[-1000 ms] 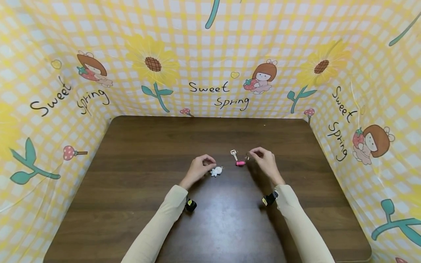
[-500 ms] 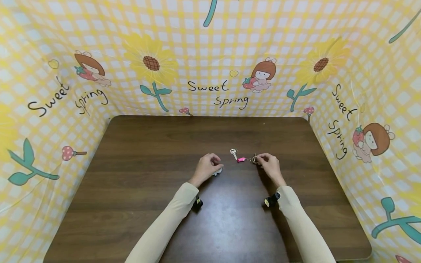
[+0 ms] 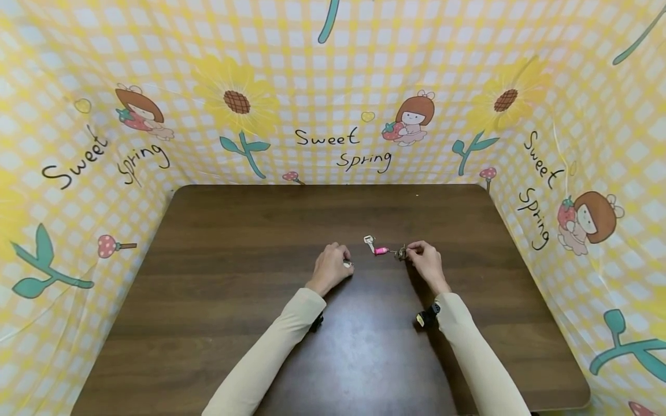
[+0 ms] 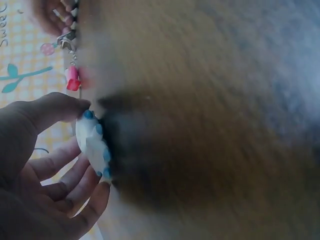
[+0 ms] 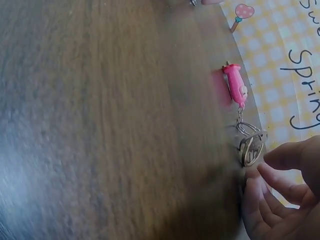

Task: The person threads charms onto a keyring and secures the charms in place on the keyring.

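My left hand [image 3: 330, 268] [image 4: 45, 165] grips a white charm with blue tips [image 4: 92, 142] between thumb and fingers, low over the table. The head view shows little of that charm [image 3: 348, 264], as the hand covers it. At the right, the thumb and fingertips of my right hand [image 3: 428, 263] [image 5: 287, 192] pinch the edge of a metal key ring [image 3: 400, 253] [image 5: 250, 152]. A short chain joins the ring to a pink charm [image 3: 382, 251] [image 5: 235, 85] lying to its left. Beside the pink charm lies a silver key [image 3: 369, 243].
The brown wooden table [image 3: 234, 231] has a yellow checked cloth [image 3: 333, 86] around its back and sides. A black wrist camera [image 3: 428, 316] sits at the right wrist, and another [image 3: 316, 322] at the left.
My left hand has moved right and closed around the white charm. My right hand has shifted slightly right with the key ring, and the chain to the pink charm now lies stretched out.
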`<state>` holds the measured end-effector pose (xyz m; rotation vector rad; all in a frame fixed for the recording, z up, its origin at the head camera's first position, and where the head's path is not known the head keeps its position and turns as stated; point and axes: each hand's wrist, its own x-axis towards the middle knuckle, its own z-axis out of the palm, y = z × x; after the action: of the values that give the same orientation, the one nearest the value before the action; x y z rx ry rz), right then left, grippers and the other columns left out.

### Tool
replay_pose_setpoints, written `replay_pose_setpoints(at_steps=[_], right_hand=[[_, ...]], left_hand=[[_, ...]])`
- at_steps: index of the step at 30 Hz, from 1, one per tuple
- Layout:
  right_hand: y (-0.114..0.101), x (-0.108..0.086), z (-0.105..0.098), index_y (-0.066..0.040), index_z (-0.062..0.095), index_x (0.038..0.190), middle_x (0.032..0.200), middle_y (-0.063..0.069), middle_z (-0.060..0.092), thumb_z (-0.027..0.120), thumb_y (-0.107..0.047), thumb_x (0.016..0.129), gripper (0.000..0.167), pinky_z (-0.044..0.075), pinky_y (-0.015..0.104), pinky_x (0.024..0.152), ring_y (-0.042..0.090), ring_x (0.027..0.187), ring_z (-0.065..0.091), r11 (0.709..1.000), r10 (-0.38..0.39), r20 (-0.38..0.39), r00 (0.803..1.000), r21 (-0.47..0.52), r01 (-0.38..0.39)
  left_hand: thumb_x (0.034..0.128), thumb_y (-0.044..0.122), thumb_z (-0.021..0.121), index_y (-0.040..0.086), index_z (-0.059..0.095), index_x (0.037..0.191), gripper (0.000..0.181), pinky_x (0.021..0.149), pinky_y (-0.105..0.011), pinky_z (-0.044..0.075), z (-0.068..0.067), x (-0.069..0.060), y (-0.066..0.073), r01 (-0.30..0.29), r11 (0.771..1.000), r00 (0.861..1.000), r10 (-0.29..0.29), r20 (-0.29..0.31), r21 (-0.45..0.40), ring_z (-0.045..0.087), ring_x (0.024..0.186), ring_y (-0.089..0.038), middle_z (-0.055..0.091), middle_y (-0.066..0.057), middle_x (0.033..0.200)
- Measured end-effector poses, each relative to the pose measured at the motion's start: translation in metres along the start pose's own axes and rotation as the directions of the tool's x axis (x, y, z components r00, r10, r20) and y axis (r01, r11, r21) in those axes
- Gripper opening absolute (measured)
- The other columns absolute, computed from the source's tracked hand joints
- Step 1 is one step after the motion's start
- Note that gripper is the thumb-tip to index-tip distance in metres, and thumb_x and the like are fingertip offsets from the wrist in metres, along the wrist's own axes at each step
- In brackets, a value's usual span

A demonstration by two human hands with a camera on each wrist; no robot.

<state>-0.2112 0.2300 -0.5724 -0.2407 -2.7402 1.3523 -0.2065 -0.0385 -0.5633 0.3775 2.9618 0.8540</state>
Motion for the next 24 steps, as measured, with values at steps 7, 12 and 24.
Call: replay_pose_setpoints(at_steps=[7,12,24], right_hand=[[-0.011,-0.001,0.007,0.004,0.073,0.106,0.099,0.020,0.069,0.068,-0.007,0.095,0.016,0.051,0.044,0.082,0.036,0.092,0.065,0.995,-0.073,-0.053,0.996,-0.067,0.069],[-0.024,0.001,0.018,0.005,0.073,0.107,0.106,0.023,0.065,0.070,-0.006,0.097,0.015,0.051,0.052,0.091,0.039,0.100,0.065,0.989,-0.123,-0.020,0.992,-0.086,0.120],[-0.051,0.010,0.044,0.000,0.078,0.102,0.110,0.020,0.067,0.077,-0.011,0.093,0.015,0.050,0.054,0.094,0.040,0.111,0.060,0.966,-0.205,0.068,0.977,-0.147,0.213]], left_hand=[[0.0841,0.010,0.082,0.007,0.070,0.087,0.012,0.080,-0.044,0.055,0.007,0.002,0.000,-0.010,0.999,1.000,0.010,-0.010,0.041,0.061,0.095,-0.031,0.062,-0.007,0.094],[0.0833,0.009,0.082,0.007,0.074,0.083,0.009,0.082,-0.044,0.056,0.008,0.001,0.000,-0.029,0.998,0.999,0.032,-0.043,0.053,0.063,0.096,-0.032,0.064,-0.008,0.093],[0.0820,0.008,0.081,0.008,0.077,0.080,0.005,0.077,-0.037,0.055,0.004,0.001,-0.005,-0.003,0.989,0.999,-0.002,-0.035,-0.150,0.065,0.088,-0.024,0.064,-0.002,0.086]])
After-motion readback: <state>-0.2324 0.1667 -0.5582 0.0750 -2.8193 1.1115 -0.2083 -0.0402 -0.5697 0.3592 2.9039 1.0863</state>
